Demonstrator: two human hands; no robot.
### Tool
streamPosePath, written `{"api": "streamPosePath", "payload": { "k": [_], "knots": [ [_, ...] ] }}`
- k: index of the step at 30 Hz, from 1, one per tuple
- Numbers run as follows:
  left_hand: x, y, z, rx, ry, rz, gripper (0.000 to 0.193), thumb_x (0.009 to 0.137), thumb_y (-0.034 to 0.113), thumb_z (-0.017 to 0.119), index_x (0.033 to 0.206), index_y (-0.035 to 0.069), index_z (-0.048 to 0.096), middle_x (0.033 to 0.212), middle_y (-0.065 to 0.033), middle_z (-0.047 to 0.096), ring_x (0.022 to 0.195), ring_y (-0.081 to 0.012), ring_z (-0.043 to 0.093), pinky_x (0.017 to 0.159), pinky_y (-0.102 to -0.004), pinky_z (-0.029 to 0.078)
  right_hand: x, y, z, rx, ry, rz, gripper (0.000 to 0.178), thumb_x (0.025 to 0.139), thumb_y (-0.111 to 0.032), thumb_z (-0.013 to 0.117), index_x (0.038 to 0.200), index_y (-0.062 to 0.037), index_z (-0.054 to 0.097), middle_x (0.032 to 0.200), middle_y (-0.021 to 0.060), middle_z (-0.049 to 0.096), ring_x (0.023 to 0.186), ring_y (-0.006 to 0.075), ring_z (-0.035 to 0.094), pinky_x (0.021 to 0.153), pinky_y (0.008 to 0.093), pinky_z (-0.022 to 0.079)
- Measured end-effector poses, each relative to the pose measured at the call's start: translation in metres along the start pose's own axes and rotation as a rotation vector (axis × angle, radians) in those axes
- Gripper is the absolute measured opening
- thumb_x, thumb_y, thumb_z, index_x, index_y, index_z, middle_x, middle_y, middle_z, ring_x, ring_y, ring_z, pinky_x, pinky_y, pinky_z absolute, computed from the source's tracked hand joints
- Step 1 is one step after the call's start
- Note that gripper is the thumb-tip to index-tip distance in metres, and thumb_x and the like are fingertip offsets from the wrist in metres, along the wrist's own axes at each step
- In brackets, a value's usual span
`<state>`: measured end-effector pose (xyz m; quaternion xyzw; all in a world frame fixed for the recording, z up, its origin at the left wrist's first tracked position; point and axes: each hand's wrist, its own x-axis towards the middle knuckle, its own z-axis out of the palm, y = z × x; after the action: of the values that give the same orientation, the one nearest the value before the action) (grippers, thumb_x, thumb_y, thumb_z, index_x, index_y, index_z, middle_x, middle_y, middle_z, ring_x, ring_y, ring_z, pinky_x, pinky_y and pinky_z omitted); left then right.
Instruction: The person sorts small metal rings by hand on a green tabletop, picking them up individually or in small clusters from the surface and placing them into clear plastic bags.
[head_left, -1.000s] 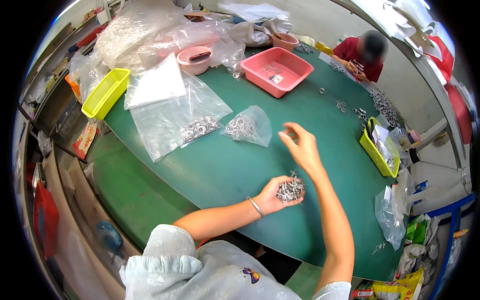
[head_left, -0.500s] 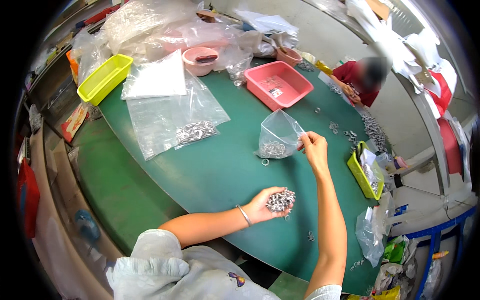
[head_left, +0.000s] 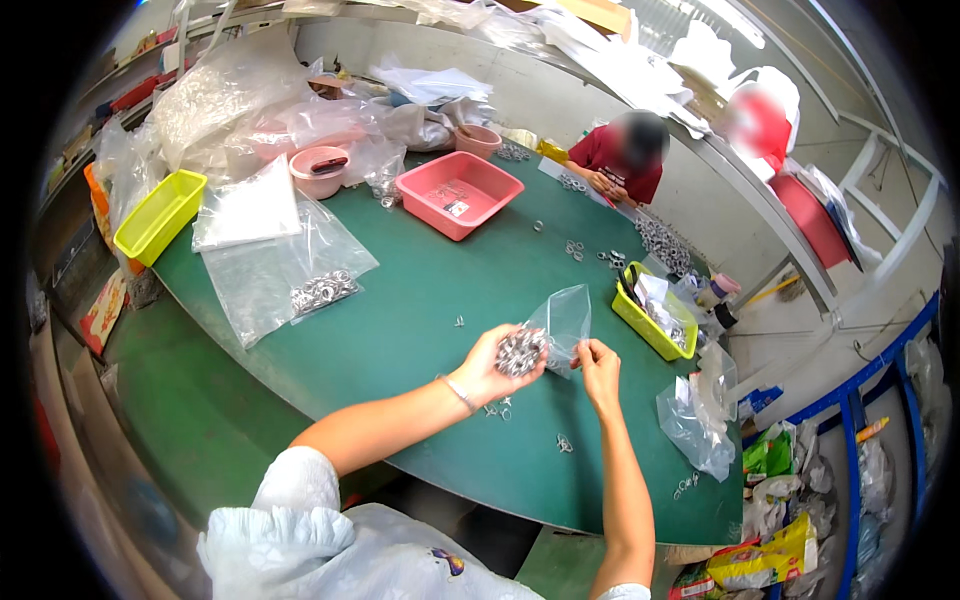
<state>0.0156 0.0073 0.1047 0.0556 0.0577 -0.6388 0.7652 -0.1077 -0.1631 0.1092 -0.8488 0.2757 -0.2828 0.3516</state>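
A heap of small silver ring-like metal pieces (head_left: pixel 520 353) sits in the cupped palm of my left hand (head_left: pixel 482 374), its fingers curled round them. Right beside it, my right hand (head_left: pixel 599 372) pinches the edge of a clear plastic bag (head_left: pixel 563 318), which stands up with its opening close to the heap. Some metal pieces show low in the bag, partly hidden behind my left fingers. On the green table (head_left: pixel 430 300), a few loose pieces (head_left: pixel 498 409) lie below my left wrist, and another small cluster (head_left: pixel 565 443) is nearer the front edge.
A pink tray (head_left: pixel 459 195) stands at the back. Farther left are a yellow-green basket (head_left: pixel 160 217) and a flat clear bag (head_left: pixel 250 290) with metal pieces (head_left: pixel 325 291). On the right are a filled yellow-green basket (head_left: pixel 655 312) and crumpled plastic (head_left: pixel 700 420). Another person (head_left: pixel 620 165) works across the table.
My left hand with its heap has risen to the bag's mouth. The right hand has drawn the bag nearer to me. The whole view has swung to the right.
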Motion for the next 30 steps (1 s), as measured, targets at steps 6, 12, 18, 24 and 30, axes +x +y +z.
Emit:
{"api": "streamPosePath", "payload": {
  "k": [6, 12, 18, 24, 30],
  "knots": [
    [0.049, -0.005, 0.019, 0.211, 0.007, -0.028, 0.023, 0.085, 0.018, 0.052, 0.100, 0.001, 0.056, 0.092, -0.0157, 0.061, 0.085, -0.0296, 0.061, 0.075, -0.0421, 0.054, -0.043, 0.002, 0.010, -0.002, 0.043, -0.070, 0.022, 0.089, -0.014, 0.052, 0.078, 0.0030, 0.058, 0.060, 0.0103, 0.059, 0.054, 0.0152, 0.054, 0.055, 0.0323, 0.044],
    [0.076, -0.025, 0.003, 0.407, 0.272, 0.228, 0.012, 0.087, 0.018, 0.047, 0.084, 0.007, 0.051, 0.080, -0.0094, 0.058, 0.073, -0.0236, 0.056, 0.067, -0.0426, 0.050, -0.053, 0.006, 0.008, 0.064, 0.077, -0.053, 0.023, 0.090, -0.016, 0.052, 0.081, 0.0024, 0.062, 0.062, 0.0057, 0.061, 0.057, 0.0101, 0.055, 0.055, 0.0269, 0.044],
    [0.099, -0.028, 0.022, 0.415, 0.438, 0.403, 0.016, 0.088, 0.019, 0.041, 0.079, 0.008, 0.049, 0.072, -0.0066, 0.049, 0.069, -0.0225, 0.049, 0.068, -0.0443, 0.042, -0.057, 0.002, 0.016, 0.150, 0.133, -0.039, 0.024, 0.088, -0.015, 0.053, 0.077, 0.0038, 0.060, 0.059, 0.0081, 0.059, 0.053, 0.0116, 0.052, 0.052, 0.0299, 0.042],
    [0.085, -0.025, 0.024, 0.766, 0.375, 0.331, 0.018, 0.081, 0.001, 0.044, 0.098, -0.002, 0.048, 0.094, -0.0156, 0.051, 0.079, -0.0265, 0.052, 0.074, -0.0473, 0.045, -0.057, 0.005, 0.016, 0.262, 0.199, -0.017, 0.026, 0.088, -0.016, 0.054, 0.071, 0.0030, 0.060, 0.056, 0.0043, 0.057, 0.051, 0.0078, 0.048, 0.049, 0.0277, 0.039],
    [0.072, -0.025, 0.022, 1.106, 0.354, 0.415, 0.071, 0.073, -0.009, 0.048, 0.137, -0.012, 0.020, 0.116, -0.0276, 0.047, 0.103, -0.0314, 0.053, 0.088, -0.0377, 0.044, -0.048, -0.006, 0.018, 0.325, 0.213, 0.072, 0.025, 0.089, -0.015, 0.053, 0.072, 0.0005, 0.063, 0.058, 0.0018, 0.058, 0.053, 0.0060, 0.046, 0.050, 0.0237, 0.035]
  ]
}}
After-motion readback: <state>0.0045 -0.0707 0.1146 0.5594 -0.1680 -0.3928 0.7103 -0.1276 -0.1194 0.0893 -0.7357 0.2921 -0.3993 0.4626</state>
